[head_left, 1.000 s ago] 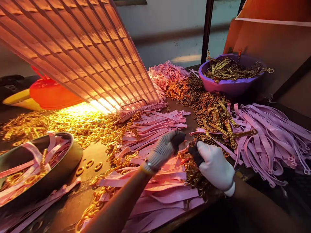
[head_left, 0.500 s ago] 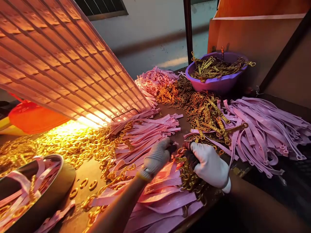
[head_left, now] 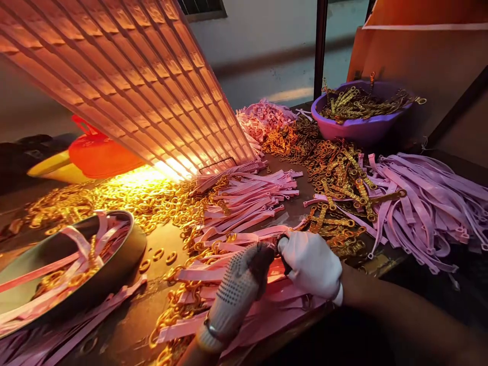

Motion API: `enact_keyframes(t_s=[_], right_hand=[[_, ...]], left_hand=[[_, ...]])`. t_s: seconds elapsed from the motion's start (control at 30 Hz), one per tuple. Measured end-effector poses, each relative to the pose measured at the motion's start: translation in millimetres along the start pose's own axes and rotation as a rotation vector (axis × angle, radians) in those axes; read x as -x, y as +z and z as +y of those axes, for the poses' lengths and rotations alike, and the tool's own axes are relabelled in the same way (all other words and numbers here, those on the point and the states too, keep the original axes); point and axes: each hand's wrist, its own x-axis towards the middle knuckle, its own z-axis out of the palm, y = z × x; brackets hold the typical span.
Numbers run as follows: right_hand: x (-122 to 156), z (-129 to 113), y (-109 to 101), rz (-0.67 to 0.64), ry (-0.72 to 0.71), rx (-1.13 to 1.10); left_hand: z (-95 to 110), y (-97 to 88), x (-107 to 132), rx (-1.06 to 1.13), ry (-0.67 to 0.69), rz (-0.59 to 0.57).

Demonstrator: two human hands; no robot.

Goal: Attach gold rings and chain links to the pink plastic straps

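Observation:
My left hand (head_left: 238, 290), in a dotted knit glove, and my right hand (head_left: 310, 263), in a white glove, meet fingertip to fingertip near the table's front edge. Both are closed on a small dark piece (head_left: 279, 243) between them, at the end of a pink strap (head_left: 247, 236); I cannot make out what the piece is. Under the hands lies a heap of pink straps (head_left: 244, 201) mixed with gold rings (head_left: 179, 300). A pile of gold chain pieces (head_left: 335, 178) lies just beyond my right hand.
A slanted ribbed lamp panel (head_left: 125, 76) glows over gold rings (head_left: 125, 195) at the left. A round metal pan (head_left: 114, 274) holds straps at front left. A purple basin (head_left: 358, 129) of gold pieces stands at the back right, lilac straps (head_left: 419, 203) beside it, an orange container (head_left: 99, 152) behind.
Both hands have drawn back toward the front edge and to the left, staying together. The left hand now lies lower. The view swung left then right.

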Motion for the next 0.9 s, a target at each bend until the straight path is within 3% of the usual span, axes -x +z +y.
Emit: enact_keyframes(t_s=[0.1, 0.17, 0.33, 0.47, 0.6, 0.73, 0.9], right_hand=[[2, -2, 7, 0.009, 0.022, 0.070], [4, 0, 6, 0.008, 0.016, 0.038], [11, 8, -14, -0.006, -0.042, -0.020], [10, 15, -23, -0.065, -0.084, -0.059], [7, 18, -17, -0.134, -0.188, -0.031], [9, 16, -11, -0.118, -0.337, 0.040], [11, 18, -5, -0.062, -0.204, -0.046]], left_hand=[[-6, 1.6, -1, -0.187, 0.181, -0.049], [-10, 1.5, -1, -0.254, 0.225, -0.092], [-10, -1.4, 1, -0.235, 0.123, -0.049], [-3, 3.4, 5, -0.137, 0.041, -0.081], [-12, 7.0, 6, -0.107, 0.118, -0.013], [-20, 4.6, 3, -0.070, 0.203, 0.024], [-5, 8.6, 1, -0.135, 0.216, 0.017]])
